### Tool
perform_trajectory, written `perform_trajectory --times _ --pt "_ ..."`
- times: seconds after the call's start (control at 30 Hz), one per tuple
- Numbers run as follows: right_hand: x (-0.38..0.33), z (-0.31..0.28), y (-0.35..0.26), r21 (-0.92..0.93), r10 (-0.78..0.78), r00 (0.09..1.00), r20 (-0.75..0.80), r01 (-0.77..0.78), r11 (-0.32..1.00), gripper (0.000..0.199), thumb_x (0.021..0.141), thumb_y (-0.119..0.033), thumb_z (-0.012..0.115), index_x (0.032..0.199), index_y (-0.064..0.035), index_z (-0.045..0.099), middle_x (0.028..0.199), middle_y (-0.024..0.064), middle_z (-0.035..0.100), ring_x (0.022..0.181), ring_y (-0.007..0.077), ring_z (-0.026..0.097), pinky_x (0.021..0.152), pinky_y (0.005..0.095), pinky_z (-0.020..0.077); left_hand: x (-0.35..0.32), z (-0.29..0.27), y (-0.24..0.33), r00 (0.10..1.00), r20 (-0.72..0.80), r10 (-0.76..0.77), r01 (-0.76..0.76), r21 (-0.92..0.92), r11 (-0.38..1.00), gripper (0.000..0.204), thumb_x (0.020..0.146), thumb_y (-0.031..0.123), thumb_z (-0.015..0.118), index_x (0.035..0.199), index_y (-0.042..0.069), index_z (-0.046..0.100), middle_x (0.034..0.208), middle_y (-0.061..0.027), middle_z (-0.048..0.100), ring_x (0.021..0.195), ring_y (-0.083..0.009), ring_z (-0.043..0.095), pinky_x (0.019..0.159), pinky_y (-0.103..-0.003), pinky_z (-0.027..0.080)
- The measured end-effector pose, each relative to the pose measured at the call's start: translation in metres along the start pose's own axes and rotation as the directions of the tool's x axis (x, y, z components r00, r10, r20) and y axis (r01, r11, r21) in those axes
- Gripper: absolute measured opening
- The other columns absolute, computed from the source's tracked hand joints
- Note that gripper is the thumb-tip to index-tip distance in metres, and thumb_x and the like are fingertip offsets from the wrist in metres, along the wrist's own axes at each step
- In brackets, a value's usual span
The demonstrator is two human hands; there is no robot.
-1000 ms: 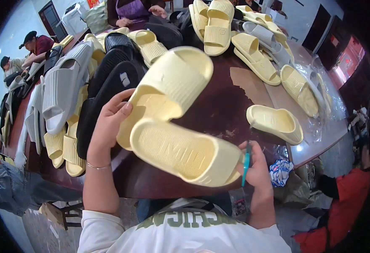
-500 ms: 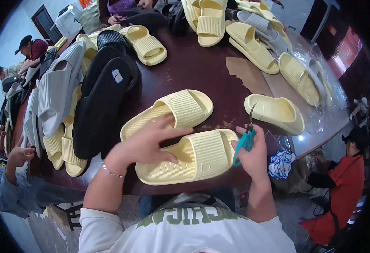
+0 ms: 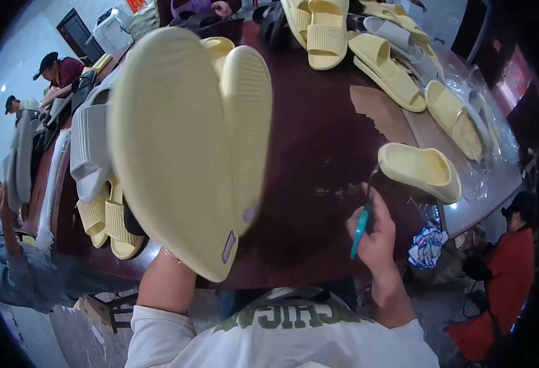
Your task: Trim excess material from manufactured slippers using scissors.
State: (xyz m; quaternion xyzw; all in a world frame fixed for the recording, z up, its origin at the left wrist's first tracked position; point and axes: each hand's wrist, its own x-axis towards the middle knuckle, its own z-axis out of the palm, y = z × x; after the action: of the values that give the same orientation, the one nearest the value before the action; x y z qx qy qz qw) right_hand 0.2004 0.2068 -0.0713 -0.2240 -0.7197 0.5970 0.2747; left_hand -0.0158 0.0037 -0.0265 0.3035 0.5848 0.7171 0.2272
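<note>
A pair of pale yellow foam slippers point(image 3: 183, 141) is lifted close to my face, soles toward me, filling the left half of the view. My left hand is hidden behind them; only its wrist point(image 3: 170, 276) with a thin bracelet shows below, so it holds the pair. Small tags sit near the heel ends. My right hand point(image 3: 375, 233) rests near the front edge of the dark brown table point(image 3: 318, 159), closed around a teal-handled tool point(image 3: 360, 228). A single yellow slipper point(image 3: 420, 170) lies on the table just right of that hand.
More yellow and grey slippers point(image 3: 325, 27) lie along the far and right sides, with grey, black and yellow ones stacked at the left point(image 3: 91, 159). Other people point(image 3: 58, 70) sit at the far left and far end; a person in red point(image 3: 509, 264) sits at right.
The two yellow slippers were lying on the table under my left hand; now they are raised together, soles up, close to the camera. My right hand stays by the table edge with the teal tool.
</note>
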Motion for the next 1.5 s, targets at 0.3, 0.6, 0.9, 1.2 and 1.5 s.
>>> perform_trajectory --times 0.3,0.6,0.9,1.2,1.5 --pt "0.007 0.036 -0.033 -0.432 -0.32 0.917 0.237 0.395 0.811 0.06 0.07 -0.008 0.073 0.122 -0.0045 0.043 0.082 0.0081 0.058 0.066 0.0141 0.056 0.06 0.0276 0.048 -0.02 0.016 -0.005 0.997 0.005 -0.076 0.076 0.002 0.997 0.036 0.084 0.018 0.057 0.118 0.006 0.055 0.118 -0.0117 0.056 0.114 -0.0252 0.049 0.092 -0.038 0.044" --pt "0.001 0.066 -0.028 -0.212 0.016 0.957 0.291 0.048 0.976 0.049 0.071 -0.003 0.07 0.113 -0.0049 0.044 0.083 0.0062 0.059 0.072 0.0085 0.054 0.065 0.0218 0.0447 -0.007 0.022 -0.009 0.984 -0.002 -0.177 0.176 -0.04 0.984 0.036 0.084 0.018 0.057 0.117 0.006 0.055 0.117 -0.0117 0.056 0.114 -0.0252 0.049 0.091 -0.038 0.044" --pt "-0.001 0.084 -0.035 -0.247 -0.067 0.971 0.231 0.125 0.961 0.045 0.072 -0.002 0.07 0.11 -0.0042 0.045 0.083 0.0088 0.062 0.076 0.0087 0.057 0.069 0.0228 0.0463 -0.009 0.024 -0.006 0.982 -0.086 -0.169 0.164 -0.062 0.984 0.035 0.084 0.018 0.057 0.117 0.005 0.055 0.116 -0.0118 0.056 0.113 -0.0252 0.05 0.091 -0.038 0.044" --pt "-0.006 0.089 -0.036 -0.267 -0.052 0.984 0.173 0.098 0.959 0.047 0.072 -0.001 0.071 0.111 -0.0035 0.046 0.086 0.0072 0.061 0.078 0.0088 0.056 0.071 0.0235 0.0467 -0.012 0.02 -0.006 0.969 -0.19 -0.159 0.139 -0.114 0.984 0.035 0.083 0.018 0.057 0.116 0.005 0.056 0.116 -0.0118 0.056 0.112 -0.0252 0.05 0.09 -0.038 0.044" --pt "0.001 0.086 -0.03 -0.19 0.017 0.972 0.236 0.029 0.981 0.049 0.072 0.003 0.068 0.114 -0.0014 0.042 0.09 0.0069 0.059 0.082 0.0101 0.056 0.073 0.0231 0.0459 -0.012 0.019 -0.005 0.954 -0.26 -0.147 0.11 -0.153 0.982 0.035 0.083 0.018 0.058 0.115 0.005 0.056 0.115 -0.0119 0.057 0.112 -0.0252 0.05 0.089 -0.038 0.044"
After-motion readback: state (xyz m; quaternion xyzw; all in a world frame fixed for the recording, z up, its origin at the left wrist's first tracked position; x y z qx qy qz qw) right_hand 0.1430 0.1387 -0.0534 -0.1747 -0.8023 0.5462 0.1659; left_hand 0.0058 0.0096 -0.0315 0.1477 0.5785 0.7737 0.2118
